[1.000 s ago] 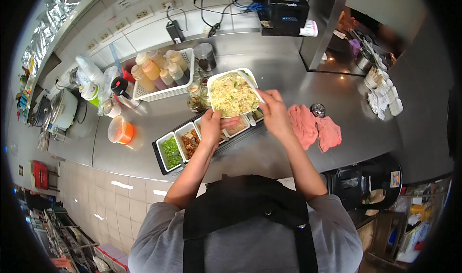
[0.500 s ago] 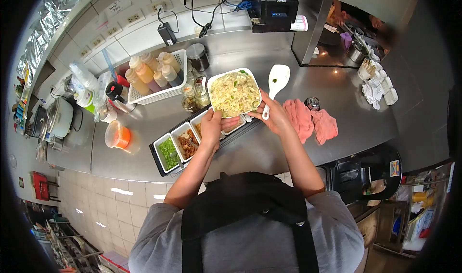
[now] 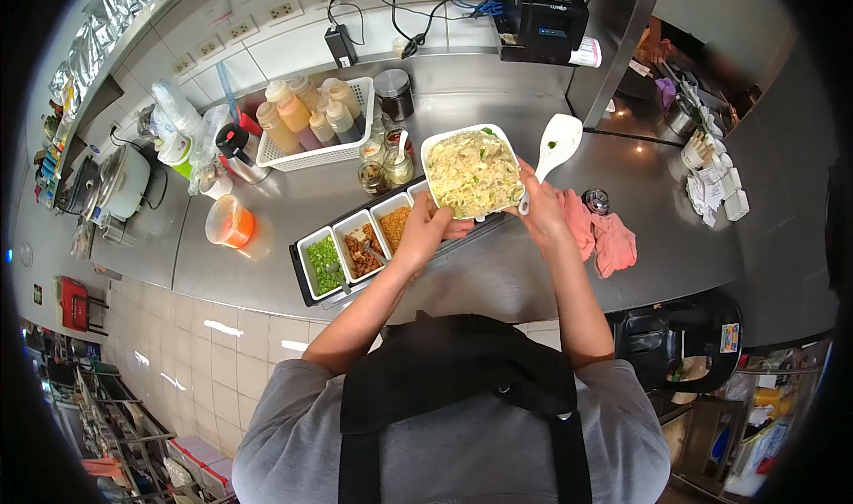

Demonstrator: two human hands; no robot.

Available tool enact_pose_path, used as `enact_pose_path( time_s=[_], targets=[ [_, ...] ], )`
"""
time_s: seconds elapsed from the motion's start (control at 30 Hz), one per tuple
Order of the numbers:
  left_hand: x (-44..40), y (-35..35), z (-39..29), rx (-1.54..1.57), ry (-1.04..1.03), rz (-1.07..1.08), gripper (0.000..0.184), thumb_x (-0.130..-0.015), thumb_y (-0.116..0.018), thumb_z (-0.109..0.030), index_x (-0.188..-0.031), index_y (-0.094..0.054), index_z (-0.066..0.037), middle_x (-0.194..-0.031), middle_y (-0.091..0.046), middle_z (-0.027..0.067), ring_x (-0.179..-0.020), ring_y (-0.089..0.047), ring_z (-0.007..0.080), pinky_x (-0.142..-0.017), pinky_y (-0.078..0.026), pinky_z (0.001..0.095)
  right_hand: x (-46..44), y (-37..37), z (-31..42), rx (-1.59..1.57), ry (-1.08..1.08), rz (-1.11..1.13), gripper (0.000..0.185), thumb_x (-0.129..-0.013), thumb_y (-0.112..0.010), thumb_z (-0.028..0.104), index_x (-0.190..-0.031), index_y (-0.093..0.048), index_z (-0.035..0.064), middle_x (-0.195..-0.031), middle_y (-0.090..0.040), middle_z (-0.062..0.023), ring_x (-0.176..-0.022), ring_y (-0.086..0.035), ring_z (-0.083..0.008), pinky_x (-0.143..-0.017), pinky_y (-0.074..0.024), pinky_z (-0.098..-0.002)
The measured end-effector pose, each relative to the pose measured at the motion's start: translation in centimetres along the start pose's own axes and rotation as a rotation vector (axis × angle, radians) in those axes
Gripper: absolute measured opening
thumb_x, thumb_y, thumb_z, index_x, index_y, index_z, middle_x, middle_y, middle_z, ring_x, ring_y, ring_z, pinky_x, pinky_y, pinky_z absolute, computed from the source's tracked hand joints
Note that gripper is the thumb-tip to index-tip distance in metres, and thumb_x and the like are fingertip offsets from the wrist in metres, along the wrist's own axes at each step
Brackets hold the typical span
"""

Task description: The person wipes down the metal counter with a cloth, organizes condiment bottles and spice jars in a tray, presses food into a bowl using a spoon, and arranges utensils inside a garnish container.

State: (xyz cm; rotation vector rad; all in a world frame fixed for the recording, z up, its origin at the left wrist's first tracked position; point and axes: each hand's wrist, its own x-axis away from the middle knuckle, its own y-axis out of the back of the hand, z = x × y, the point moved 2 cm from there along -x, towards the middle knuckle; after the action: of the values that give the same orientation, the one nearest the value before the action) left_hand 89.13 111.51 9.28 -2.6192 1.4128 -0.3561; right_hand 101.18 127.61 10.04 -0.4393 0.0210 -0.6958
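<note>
Bowl of rice (image 3: 474, 174) held above topping tray (image 3: 306, 277), left fingers (image 3: 442, 224) under bowl's near edge, right fingers (image 3: 526, 182) clamped on bowl and white paddle (image 3: 558, 144).

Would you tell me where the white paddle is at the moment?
In the head view, the white paddle is in the right hand, just right of the filled white dish and beyond the pink cloths.

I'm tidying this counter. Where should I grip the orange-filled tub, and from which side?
Probably the round wall of the tub, from the front edge of the counter: it stands upright, nothing blocks that side, and a white container stands behind.
</note>
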Motion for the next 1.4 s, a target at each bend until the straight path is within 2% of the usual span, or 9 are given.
enact_pose_path(
  time_s=[0.17, 0.3, 0.43, 0.63, 0.83, 1.03, 1.1, 1.13, 1.4],
  targets=[
    [-1.8, 2.5, -0.7, -0.279, -0.095, 0.114, 0.050, -0.097, -0.045, -0.035, -0.127, -0.038, 0.004, -0.115, -0.055, 0.0178, -0.088, -0.064, 0.0222, -0.077, -0.054, 0.0330, -0.7, 1.0, 1.7, 0.034, 0.010, 0.012, 0.047, -0.100, -0.035, 0.027, -0.140, -0.036, 0.0029, -0.129, -0.053, -0.0099, -0.115, -0.055, -0.0200, -0.092, -0.0492, -0.0399],
    [-4.0, 4.0, -6.2, -0.119, -0.097, 0.150, 0.059, -0.099, -0.029, -0.052, -0.121, -0.046, 0.000, -0.095, -0.062, 0.0132, -0.079, -0.063, 0.0185, -0.072, -0.054, 0.0311, -0.8, 0.9, 3.6, 0.043, 0.002, 0.023, 0.044, -0.098, -0.037, 0.021, -0.137, -0.040, 0.0013, -0.123, -0.056, -0.0104, -0.108, -0.058, -0.0182, -0.088, -0.0514, -0.0361],
    [-6.2, 5.8, -7.2, -0.217, 0.072, 0.385, 0.052, -0.101, -0.030, -0.042, -0.112, -0.050, 0.005, -0.086, -0.063, 0.0135, -0.071, -0.063, 0.0176, -0.068, -0.054, 0.0282, -1.3, 0.5, 5.1, 0.101, -0.069, 0.143, 0.044, -0.097, -0.039, 0.022, -0.135, -0.042, -0.0014, -0.120, -0.058, -0.0120, -0.105, -0.060, -0.0190, -0.087, -0.0526, -0.0374],
    [-5.3, 6.0, -5.5, -0.295, 0.097, 0.374, 0.039, -0.101, -0.034, -0.028, -0.108, -0.051, 0.007, -0.086, -0.064, 0.0150, -0.073, -0.064, 0.0189, -0.070, -0.055, 0.0286, -3.1, 1.0, 4.8, 0.208, -0.145, 0.174, 0.044, -0.098, -0.042, 0.027, -0.132, -0.047, -0.0003, -0.116, -0.060, -0.0111, -0.099, -0.061, -0.0171, -0.080, -0.0547, -0.0352],
    [-3.4, 5.1, -3.0, -0.310, 0.027, 0.194, 0.035, -0.097, -0.034, -0.018, -0.114, -0.047, 0.010, -0.086, -0.063, 0.0145, -0.070, -0.063, 0.0172, -0.069, -0.054, 0.0285, -3.9, 1.1, 4.8, 0.284, -0.160, 0.256, 0.047, -0.098, -0.043, 0.035, -0.133, -0.047, 0.0047, -0.114, -0.061, -0.0085, -0.098, -0.062, -0.0155, -0.073, -0.0543, -0.0309],
    [-2.4, 5.3, -0.7, -0.190, 0.009, 0.052, 0.033, -0.096, -0.034, -0.012, -0.116, -0.047, 0.012, -0.086, -0.063, 0.0156, -0.068, -0.064, 0.0178, -0.063, -0.055, 0.0270, -4.2, 4.0, 1.7, 0.340, -0.103, 0.058, 0.050, -0.097, -0.045, 0.042, -0.130, -0.048, 0.0045, -0.080, -0.053, -0.0002, -0.063, -0.050, -0.0075, -0.053, -0.0439, -0.0234],
    [-2.2, 5.2, -0.5, -0.180, -0.013, -0.033, 0.033, -0.096, -0.034, -0.012, -0.115, -0.047, 0.012, -0.088, -0.063, 0.0164, -0.068, -0.065, 0.0189, -0.063, -0.056, 0.0276, -2.1, 3.2, 1.1, 0.414, -0.145, -0.132, 0.052, -0.096, -0.047, 0.044, -0.129, -0.040, 0.0042, -0.071, -0.042, 0.0013, -0.052, -0.038, -0.0054, -0.044, -0.0321, -0.0207],
    [-2.3, 5.2, -0.3, -0.180, -0.014, -0.034, 0.033, -0.096, -0.034, -0.012, -0.115, -0.047, 0.012, -0.088, -0.063, 0.0164, -0.068, -0.065, 0.0189, -0.063, -0.056, 0.0276, -1.2, 2.4, 0.3, 0.329, -0.142, -0.201, 0.045, -0.095, -0.049, 0.042, -0.123, -0.035, 0.0095, -0.073, -0.044, 0.0003, -0.051, -0.033, -0.0037, -0.041, -0.0253, -0.0193],
    [-3.8, 5.1, 0.8, -0.131, -0.094, -0.230, 0.033, -0.095, -0.033, -0.012, -0.114, -0.047, 0.012, -0.092, -0.064, 0.0189, -0.070, -0.066, 0.0216, -0.064, -0.056, 0.0295, 2.0, -2.0, -4.7, -0.011, -0.120, -0.011, 0.027, -0.099, -0.040, 0.023, -0.125, -0.036, 0.0136, -0.078, -0.044, 0.0003, -0.052, -0.034, -0.0042, -0.042, -0.0265, -0.0186]
  ],
)
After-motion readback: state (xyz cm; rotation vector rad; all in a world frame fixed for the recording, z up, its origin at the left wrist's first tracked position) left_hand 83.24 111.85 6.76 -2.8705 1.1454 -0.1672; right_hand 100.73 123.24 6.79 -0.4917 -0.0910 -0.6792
